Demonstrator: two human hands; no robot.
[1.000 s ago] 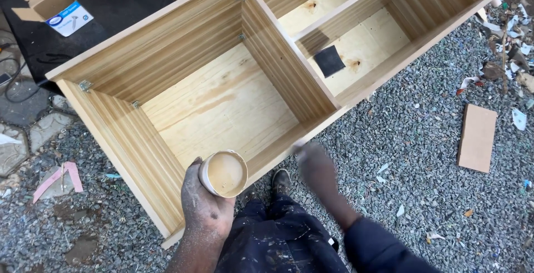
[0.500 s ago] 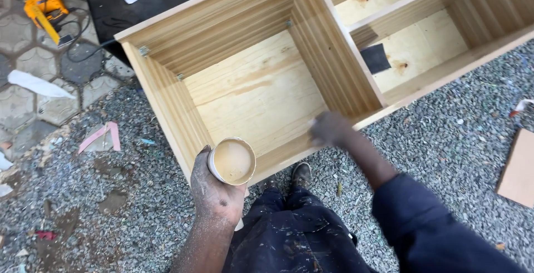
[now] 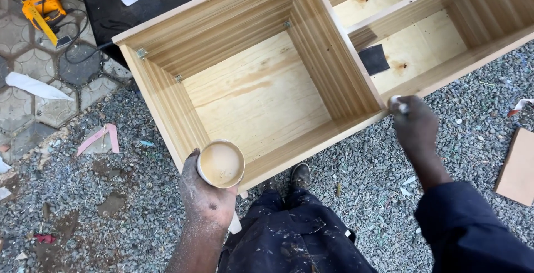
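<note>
My right hand (image 3: 414,124) has moved up to the cabinet (image 3: 328,84) front edge, pinching a white dab, left hand (image 3: 208,198) still clamped round the filler cup (image 3: 221,164)

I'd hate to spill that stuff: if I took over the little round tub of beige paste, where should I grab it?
Take the tub around its round side wall, coming from below and behind, as the left hand does now. Its top is open and the paste sits close to the rim, so keep fingers off the mouth and hold it upright. The wooden cabinet lies just beyond it, so the near side is freer.
</note>
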